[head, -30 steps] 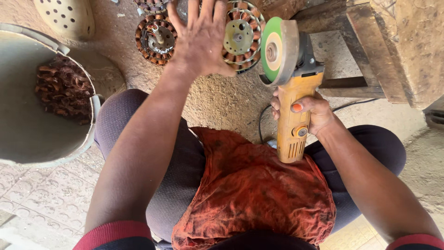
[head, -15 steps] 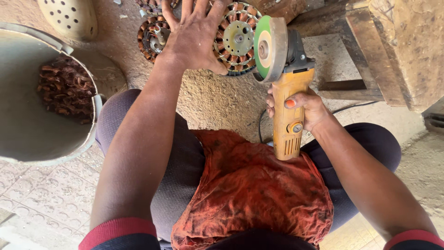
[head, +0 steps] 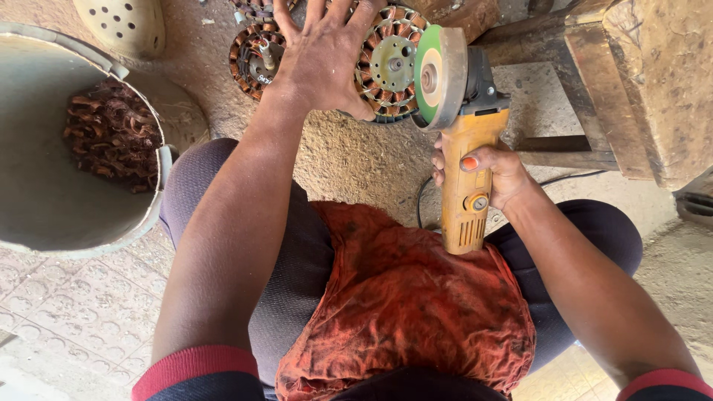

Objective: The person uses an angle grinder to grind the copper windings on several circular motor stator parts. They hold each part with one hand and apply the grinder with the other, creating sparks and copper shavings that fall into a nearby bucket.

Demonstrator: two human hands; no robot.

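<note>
The person sits low with knees apart, an orange rag (head: 405, 297) spread across the lap. The left hand (head: 323, 59) reaches forward, palm down and fingers spread wide, over the ground where two stators lie side by side. It covers the gap between them and rests on the near edge of the right stator (head: 386, 67), a round metal core ringed with copper windings. The left stator (head: 252, 56) sits just beside the hand, at the wrist's outer side, with a short shaft sticking up from its middle.

The right hand (head: 494, 171) is wrapped around the yellow body of a grinder (head: 464, 156), fingers closed tight on the handle, one nail painted orange. The grinder stands nearly upright, its green disc (head: 434, 78) at the top, edge on to the right stator and just beside it; I cannot tell whether the disc touches the windings. A black cord (head: 423, 200) loops out from below the handle onto the dusty ground.

To the left, a big pale bucket (head: 44, 230) holds a heap of stripped copper wire (head: 111, 134) against its far wall. Beyond it lies a cream perforated cover (head: 122, 22). On the right, a rough wooden block (head: 653, 82) stands well apart from the hands.
</note>
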